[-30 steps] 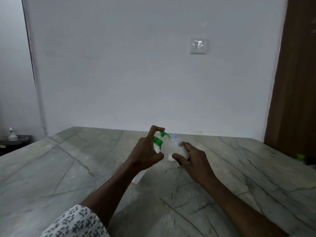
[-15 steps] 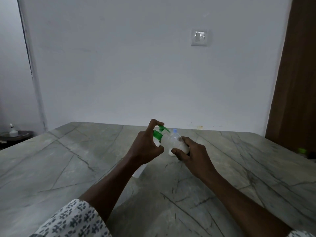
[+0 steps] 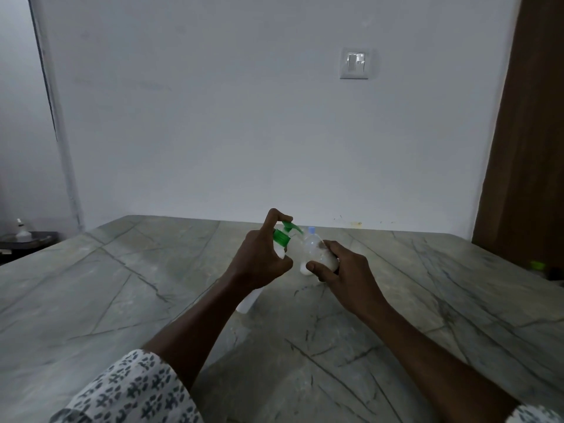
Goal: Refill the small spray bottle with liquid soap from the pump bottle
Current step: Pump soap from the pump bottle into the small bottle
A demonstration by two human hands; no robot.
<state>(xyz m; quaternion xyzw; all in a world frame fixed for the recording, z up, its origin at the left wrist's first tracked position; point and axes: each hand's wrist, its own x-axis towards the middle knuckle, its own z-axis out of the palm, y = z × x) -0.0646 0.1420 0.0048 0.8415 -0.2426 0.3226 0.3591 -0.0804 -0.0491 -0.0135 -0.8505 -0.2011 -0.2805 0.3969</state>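
My left hand (image 3: 262,261) grips the white pump bottle (image 3: 285,239) with the green pump head, my index finger curled over the top of the pump. Most of the bottle's body is hidden behind that hand. My right hand (image 3: 341,274) holds the small clear spray bottle (image 3: 316,251), which is tilted with its pale blue neck up beside the green nozzle. White liquid shows in the small bottle's lower part. Both bottles are held above the grey marble table (image 3: 122,285).
A white object (image 3: 248,299) lies on the table, partly hidden under my left forearm. A wall with a light switch (image 3: 354,63) stands behind the table, a brown wooden panel (image 3: 531,132) at right. A small green item (image 3: 537,265) sits at the right edge.
Both hands and the two bottles have stayed together in nearly the same pose; the view has shifted slightly, and my left index finger stays on the pump head.
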